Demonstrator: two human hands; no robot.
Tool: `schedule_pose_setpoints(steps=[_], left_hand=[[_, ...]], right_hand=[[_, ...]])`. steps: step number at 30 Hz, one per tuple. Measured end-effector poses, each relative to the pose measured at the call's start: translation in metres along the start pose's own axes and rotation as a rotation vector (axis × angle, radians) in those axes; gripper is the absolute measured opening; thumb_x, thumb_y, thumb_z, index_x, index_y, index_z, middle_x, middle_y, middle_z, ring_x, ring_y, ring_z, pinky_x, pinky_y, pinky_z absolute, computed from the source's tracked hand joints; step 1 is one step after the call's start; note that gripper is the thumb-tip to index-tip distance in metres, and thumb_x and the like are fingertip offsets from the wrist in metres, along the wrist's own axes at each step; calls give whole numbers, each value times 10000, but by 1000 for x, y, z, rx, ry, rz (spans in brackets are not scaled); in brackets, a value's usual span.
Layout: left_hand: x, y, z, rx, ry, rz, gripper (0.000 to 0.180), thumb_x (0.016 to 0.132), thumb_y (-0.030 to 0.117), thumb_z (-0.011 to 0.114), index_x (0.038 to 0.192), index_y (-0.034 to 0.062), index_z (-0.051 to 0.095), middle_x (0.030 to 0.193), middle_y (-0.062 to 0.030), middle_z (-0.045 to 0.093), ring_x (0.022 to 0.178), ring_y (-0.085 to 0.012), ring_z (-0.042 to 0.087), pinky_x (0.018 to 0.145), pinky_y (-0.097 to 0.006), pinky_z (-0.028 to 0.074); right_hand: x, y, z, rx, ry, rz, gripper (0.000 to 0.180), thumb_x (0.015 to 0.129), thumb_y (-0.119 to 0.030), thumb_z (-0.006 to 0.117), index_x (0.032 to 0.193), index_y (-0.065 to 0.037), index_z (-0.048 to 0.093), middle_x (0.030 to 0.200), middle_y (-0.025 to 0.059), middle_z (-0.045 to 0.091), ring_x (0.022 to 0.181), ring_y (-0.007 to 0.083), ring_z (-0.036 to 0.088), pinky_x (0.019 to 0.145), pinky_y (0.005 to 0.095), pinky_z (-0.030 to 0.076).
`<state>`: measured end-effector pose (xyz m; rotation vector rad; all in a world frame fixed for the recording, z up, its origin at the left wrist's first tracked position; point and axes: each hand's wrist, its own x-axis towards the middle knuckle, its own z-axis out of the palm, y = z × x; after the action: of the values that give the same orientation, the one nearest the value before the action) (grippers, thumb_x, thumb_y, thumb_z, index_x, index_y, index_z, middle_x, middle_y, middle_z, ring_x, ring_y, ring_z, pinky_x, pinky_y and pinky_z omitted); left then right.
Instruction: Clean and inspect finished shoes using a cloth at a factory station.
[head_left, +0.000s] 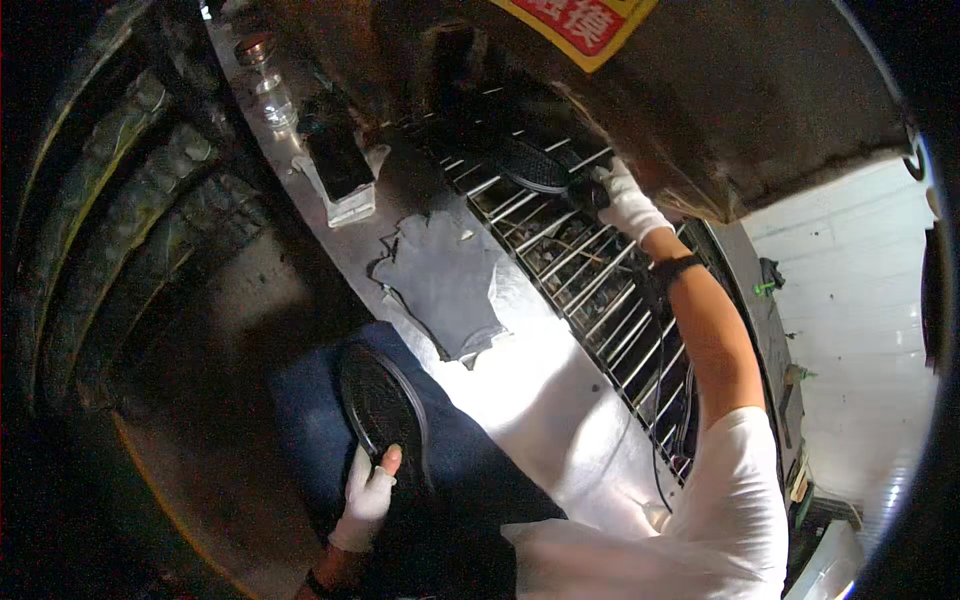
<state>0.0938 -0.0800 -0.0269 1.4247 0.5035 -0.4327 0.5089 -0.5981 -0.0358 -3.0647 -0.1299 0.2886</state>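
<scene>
- Left hand (366,497): white glove with one fingertip bare; dark band at wrist.
- Right hand (628,203): white glove (cuff reaching wrist); dark wristband on forearm.
- Torso: white short-sleeved shirt.
- Legs: dark blue trousers.

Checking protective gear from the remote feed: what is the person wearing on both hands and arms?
Both the left hand and right hand wear white gloves; one left fingertip pokes through. A dark band circles the right wrist, another the left. A white short sleeve covers the right upper arm.
</scene>
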Motion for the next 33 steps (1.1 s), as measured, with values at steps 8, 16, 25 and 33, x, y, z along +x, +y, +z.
schedule_pose_setpoints(steps=[8, 16, 25, 33], left_hand=[[-12, 16, 3, -136, -11, 5, 598, 1099, 265, 590, 1586, -15, 386, 1508, -122, 533, 1308, -216, 524, 1109, -338, 411], [-37, 7, 11, 133, 91, 174, 645, 1077, 364, 616, 1528, -59, 435, 1423, -150, 584, 1167, -207, 567, 939, -329, 500], [-60, 21, -45, -5, 191, 416, 518, 1125, 335, 501, 1527, 9, 485, 1427, -167, 613, 1259, -224, 613, 1097, -356, 476], [-25, 98, 20, -406, -10, 541, 760, 1038, 368, 678, 1635, 89, 301, 1420, -171, 603, 1322, -283, 596, 1144, -459, 471]], right_hand=[[-211, -46, -37, -185, 39, -659, 303, 832, -137, 690, 1117, -199, 771, 1217, 78, 653, 1197, 326, 618, 1012, 436, 525], [-178, -6, 43, 874, 213, 448, 877, 734, -464, 929, 1343, 67, 589, 1245, 200, 718, 1134, 293, 695, 986, 362, 524], [-271, -88, 1, 1674, -167, 282, 706, 922, -376, 821, 1443, -4, 524, 1224, 137, 707, 1055, 280, 731, 917, 396, 616], [-380, -254, -26, 1604, -394, -1, 957, 779, -400, 928, 1526, -11, 474, 1387, 139, 644, 1233, 279, 663, 1076, 422, 548]])
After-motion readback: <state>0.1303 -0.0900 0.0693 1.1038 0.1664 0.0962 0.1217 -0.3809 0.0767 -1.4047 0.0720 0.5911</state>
